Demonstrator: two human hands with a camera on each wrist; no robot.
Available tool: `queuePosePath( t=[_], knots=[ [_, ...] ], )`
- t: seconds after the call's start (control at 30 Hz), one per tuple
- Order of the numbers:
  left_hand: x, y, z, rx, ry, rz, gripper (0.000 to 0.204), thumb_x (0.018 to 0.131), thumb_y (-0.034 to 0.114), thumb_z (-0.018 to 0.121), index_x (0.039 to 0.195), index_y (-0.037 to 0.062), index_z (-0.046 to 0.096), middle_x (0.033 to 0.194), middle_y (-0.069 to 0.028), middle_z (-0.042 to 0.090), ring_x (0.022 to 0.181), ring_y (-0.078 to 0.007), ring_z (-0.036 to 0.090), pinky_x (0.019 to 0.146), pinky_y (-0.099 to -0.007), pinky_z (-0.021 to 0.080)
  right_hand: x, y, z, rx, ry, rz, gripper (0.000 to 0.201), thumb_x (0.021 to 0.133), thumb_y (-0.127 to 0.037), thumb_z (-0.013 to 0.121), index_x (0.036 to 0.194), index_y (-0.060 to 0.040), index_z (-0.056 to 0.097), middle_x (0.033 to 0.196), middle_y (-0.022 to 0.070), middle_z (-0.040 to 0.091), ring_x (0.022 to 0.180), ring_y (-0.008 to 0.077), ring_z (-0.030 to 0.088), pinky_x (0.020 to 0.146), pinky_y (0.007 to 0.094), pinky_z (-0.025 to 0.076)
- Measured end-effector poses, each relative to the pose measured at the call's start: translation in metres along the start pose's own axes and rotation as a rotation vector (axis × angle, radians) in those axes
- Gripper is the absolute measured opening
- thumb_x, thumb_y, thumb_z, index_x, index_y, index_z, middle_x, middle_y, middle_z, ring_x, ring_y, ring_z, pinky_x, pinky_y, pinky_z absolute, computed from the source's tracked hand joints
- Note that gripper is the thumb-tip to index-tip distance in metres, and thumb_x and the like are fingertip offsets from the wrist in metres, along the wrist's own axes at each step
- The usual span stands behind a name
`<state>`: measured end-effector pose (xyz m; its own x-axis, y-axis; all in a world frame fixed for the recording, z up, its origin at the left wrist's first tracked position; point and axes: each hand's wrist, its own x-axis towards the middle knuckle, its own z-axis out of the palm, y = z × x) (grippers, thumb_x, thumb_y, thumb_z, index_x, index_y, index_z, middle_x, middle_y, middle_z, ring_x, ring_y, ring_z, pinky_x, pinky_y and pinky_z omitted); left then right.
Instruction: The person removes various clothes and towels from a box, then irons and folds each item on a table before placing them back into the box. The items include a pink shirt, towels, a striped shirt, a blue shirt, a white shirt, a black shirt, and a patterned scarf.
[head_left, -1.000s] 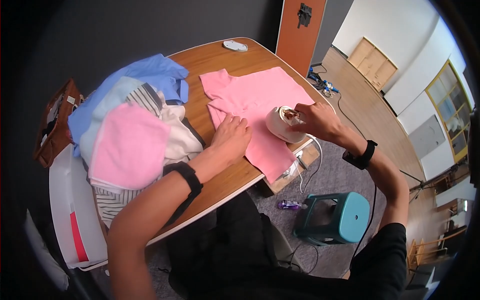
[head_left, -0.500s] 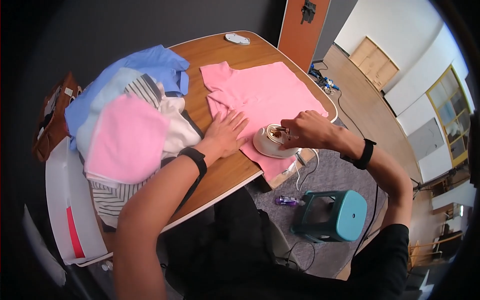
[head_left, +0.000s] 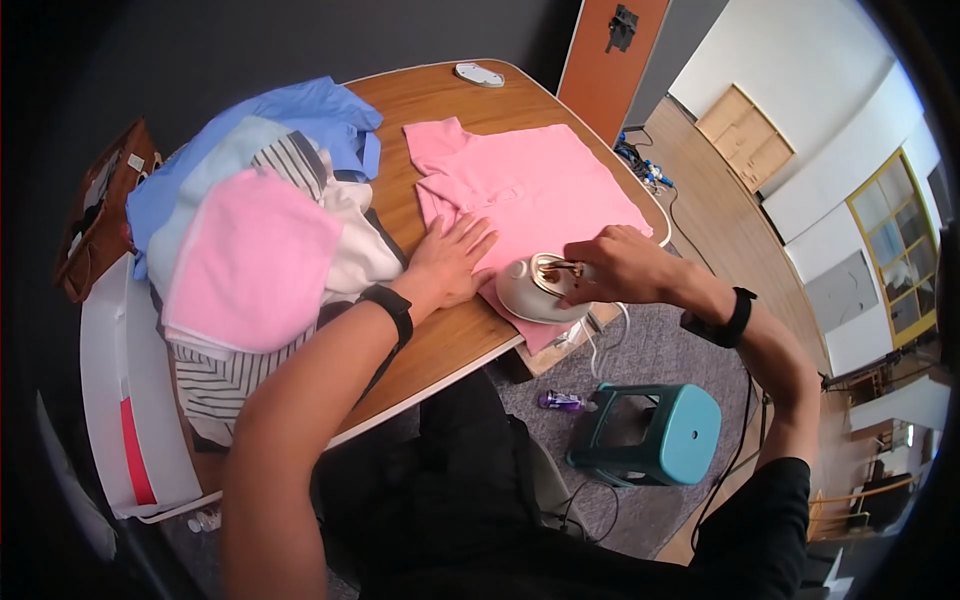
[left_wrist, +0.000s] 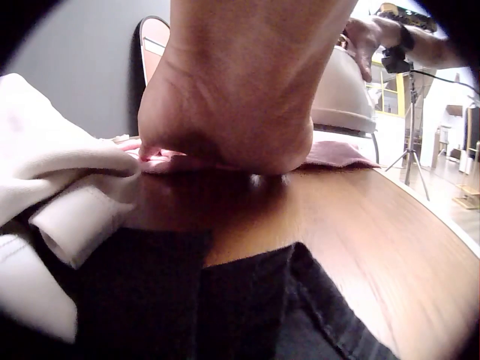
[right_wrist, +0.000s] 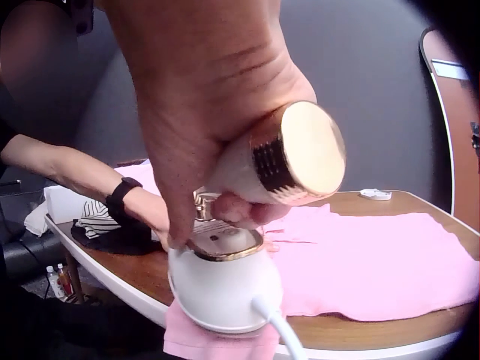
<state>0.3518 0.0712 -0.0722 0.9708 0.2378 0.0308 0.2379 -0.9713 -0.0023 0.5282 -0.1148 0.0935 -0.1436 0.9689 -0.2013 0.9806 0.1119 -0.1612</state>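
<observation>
A pink short-sleeved shirt (head_left: 530,180) lies spread on the wooden table, its lower end hanging past the near edge. My right hand (head_left: 622,264) grips the handle of a small white-and-gold iron (head_left: 530,295), fingers curled round it. The iron sits on the shirt's lower part near the table edge, and a white cord (right_wrist: 285,330) leads off its back. Fingers spread and straight, my left hand (head_left: 447,258) rests on the shirt's left edge, its heel over bare wood. In the left wrist view, the iron's white side (left_wrist: 337,97) shows just beyond this hand.
Heaped on the table's left are a folded pink cloth (head_left: 255,260), a blue garment (head_left: 300,105) and striped clothes (head_left: 215,380). A white bin (head_left: 100,350) and brown basket (head_left: 105,215) stand beside them. On the floor are a teal stool (head_left: 690,435) and a purple bottle (head_left: 562,400).
The iron in my right hand has moved left and toward the near edge along the shirt. My left hand has flattened, its fingers spreading on the shirt's edge.
</observation>
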Motion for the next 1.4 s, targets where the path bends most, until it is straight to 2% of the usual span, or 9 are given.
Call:
queuePosePath(
  t=[0.47,0.63,0.73,0.8,0.93,1.0,1.03,1.27,1.4],
  knots=[
    [-0.001,-0.002,0.003,0.007,0.006,-0.011,0.067,0.108,0.047,0.036,0.164,0.0120,0.027,0.171,-0.0105,0.023,0.158,-0.0297,0.018,0.127,-0.0545,0.015,-0.021,0.005,0.029,0.046,-0.034,-0.117,0.049,0.079,-0.042,0.085,0.110,-0.0057,0.073,0.074,0.0187,0.070,0.075,0.0379,0.070,0.070,0.0465,0.054],
    [-0.003,-0.001,-0.002,0.014,-0.007,-0.013,0.067,0.108,0.047,0.035,0.163,0.0109,0.027,0.171,-0.0115,0.023,0.158,-0.0304,0.018,0.127,-0.0546,0.015,-0.048,0.007,0.007,0.093,-0.183,0.021,0.049,0.076,-0.042,0.087,0.103,-0.0037,0.073,0.081,0.0177,0.072,0.080,0.0383,0.071,0.071,0.0449,0.054],
    [-0.006,0.001,-0.001,0.010,-0.013,-0.010,0.068,0.107,0.047,0.035,0.163,0.0095,0.027,0.171,-0.0127,0.023,0.158,-0.0320,0.017,0.127,-0.0553,0.015,-0.066,0.043,-0.003,0.255,0.006,0.122,0.049,0.075,-0.041,0.090,0.101,-0.0025,0.073,0.088,0.0142,0.072,0.078,0.0266,0.069,0.072,0.0413,0.054],
    [-0.011,0.004,-0.006,0.021,-0.034,-0.012,0.069,0.107,0.047,0.035,0.163,0.0085,0.026,0.171,-0.0136,0.022,0.158,-0.0333,0.016,0.126,-0.0559,0.015,-0.075,0.067,-0.013,0.182,0.121,0.390,0.044,0.076,-0.035,0.091,0.097,-0.0023,0.070,0.082,0.0092,0.066,0.077,0.0178,0.065,0.071,0.0371,0.052],
    [-0.037,0.015,-0.008,0.005,-0.057,-0.015,0.072,0.106,0.049,0.036,0.163,0.0074,0.026,0.171,-0.0159,0.020,0.159,-0.0350,0.013,0.126,-0.0578,0.013,-0.072,0.114,-0.022,0.117,0.358,0.698,0.045,0.080,-0.034,0.086,0.105,-0.0021,0.068,0.078,0.0093,0.067,0.065,0.0184,0.064,0.056,0.0358,0.050],
    [-0.053,0.024,-0.009,0.023,-0.068,-0.009,0.073,0.106,0.050,0.036,0.163,0.0071,0.026,0.171,-0.0166,0.019,0.159,-0.0351,0.011,0.126,-0.0582,0.013,-0.065,0.157,-0.019,0.054,0.408,0.794,0.050,0.078,-0.040,0.083,0.110,-0.0028,0.071,0.086,0.0136,0.074,0.072,0.0252,0.072,0.066,0.0395,0.057],
    [-0.060,0.027,-0.008,0.014,-0.059,0.000,0.073,0.105,0.050,0.037,0.163,0.0068,0.026,0.171,-0.0171,0.020,0.159,-0.0348,0.011,0.126,-0.0591,0.012,-0.061,0.163,-0.028,0.141,0.384,0.853,0.049,0.079,-0.041,0.082,0.108,-0.0035,0.071,0.077,0.0123,0.072,0.058,0.0232,0.069,0.055,0.0384,0.055],
    [-0.077,0.031,-0.003,-0.021,0.020,0.037,0.072,0.105,0.050,0.039,0.161,0.0050,0.030,0.169,-0.0189,0.024,0.158,-0.0357,0.015,0.125,-0.0604,0.014,-0.021,0.230,-0.026,0.191,0.369,0.819,0.047,0.074,-0.043,0.083,0.099,-0.0049,0.074,0.076,0.0111,0.071,0.059,0.0214,0.069,0.052,0.0378,0.053],
    [-0.088,0.034,-0.001,-0.018,0.054,0.058,0.074,0.104,0.051,0.041,0.160,0.0039,0.032,0.167,-0.0209,0.026,0.157,-0.0377,0.017,0.124,-0.0625,0.015,0.002,0.267,-0.012,0.156,0.345,0.735,0.040,0.081,-0.035,0.082,0.102,-0.0022,0.071,0.069,0.0082,0.066,0.051,0.0156,0.061,0.045,0.0338,0.046]
  ],
)
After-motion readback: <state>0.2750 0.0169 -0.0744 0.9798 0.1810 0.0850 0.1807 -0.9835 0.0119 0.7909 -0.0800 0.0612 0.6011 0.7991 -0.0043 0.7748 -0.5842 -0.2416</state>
